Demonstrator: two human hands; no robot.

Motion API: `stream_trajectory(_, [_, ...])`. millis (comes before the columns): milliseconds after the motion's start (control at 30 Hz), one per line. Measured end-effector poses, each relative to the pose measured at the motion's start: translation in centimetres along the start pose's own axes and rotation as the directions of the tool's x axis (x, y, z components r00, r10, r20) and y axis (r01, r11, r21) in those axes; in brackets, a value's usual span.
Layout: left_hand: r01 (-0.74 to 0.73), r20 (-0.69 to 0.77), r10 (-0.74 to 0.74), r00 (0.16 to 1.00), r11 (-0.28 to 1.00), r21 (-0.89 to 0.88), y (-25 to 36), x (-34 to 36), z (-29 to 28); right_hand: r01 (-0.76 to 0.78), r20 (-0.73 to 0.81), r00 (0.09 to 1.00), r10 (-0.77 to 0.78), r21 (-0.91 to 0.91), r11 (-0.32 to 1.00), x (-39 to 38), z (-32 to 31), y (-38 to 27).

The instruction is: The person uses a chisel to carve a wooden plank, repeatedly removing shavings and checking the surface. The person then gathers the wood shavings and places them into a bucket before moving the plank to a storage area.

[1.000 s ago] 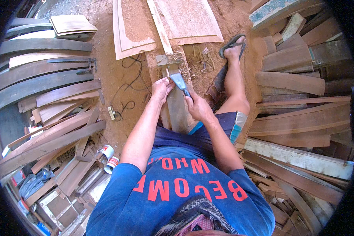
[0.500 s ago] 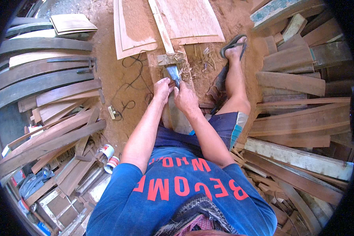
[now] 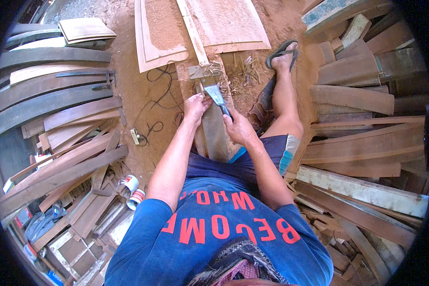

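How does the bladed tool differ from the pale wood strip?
The bladed tool has a dark handle; the pale wood strip has none. The right hand grips the tool; neither hand touches the strip. The tool looks shorter than the strip. Both slant downward to the right.

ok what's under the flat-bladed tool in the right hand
A wooden board shows below the flat-bladed tool in the right hand; whatever the tool itself covers cannot be seen.

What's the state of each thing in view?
Flat-bladed tool: held, blade pointing forward
Right hand: closed on the tool's handle
Left hand: bent, grip unclear
Plank: lying lengthwise
Wood sheets: flat, strewn with sawdust
Right-side boards: piled
Two cans: side by side
Sandal: worn
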State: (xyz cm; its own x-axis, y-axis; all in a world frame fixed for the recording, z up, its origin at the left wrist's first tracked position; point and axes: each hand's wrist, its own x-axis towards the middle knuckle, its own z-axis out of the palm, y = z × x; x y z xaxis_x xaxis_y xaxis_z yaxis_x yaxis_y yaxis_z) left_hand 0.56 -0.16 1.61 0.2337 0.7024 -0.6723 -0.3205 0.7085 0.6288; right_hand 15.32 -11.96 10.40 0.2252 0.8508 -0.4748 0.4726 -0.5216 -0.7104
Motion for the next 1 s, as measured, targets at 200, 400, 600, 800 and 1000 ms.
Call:
stream_trajectory(200, [-0.055, -0.014, 0.056, 0.998, 0.997, 0.063, -0.7, 0.6, 0.0, 0.014, -0.002, 1.0, -0.014, -0.188, 0.982, -2.3, 0.0, -2.4])
stream_trajectory(400, [-0.088, -0.028, 0.09, 0.995, 0.994, 0.065, -1.2, 0.8, -0.2, -0.016, -0.03, 1.0, 0.01, -0.2, 0.98, -2.9, 0.9, -2.7])
stream_trajectory(600, [-0.044, -0.024, 0.045, 0.999, 0.998, 0.047, -1.1, 1.2, -0.3, -0.027, -0.096, 0.995, 0.005, -0.23, 0.973, -0.7, 3.9, -2.4])
stream_trajectory(800, [-0.012, -0.002, 0.012, 1.0, 1.0, 0.02, -0.2, 0.6, -0.5, 0.01, -0.116, 0.993, -0.029, -0.164, 0.986, 3.3, 4.4, -2.8])
stream_trajectory(1000, [0.056, 0.085, -0.05, 0.995, 0.996, -0.067, 0.5, -0.2, -1.4, -0.21, 0.135, 0.975, 0.178, 0.276, 0.938, 2.5, -0.7, -0.6])
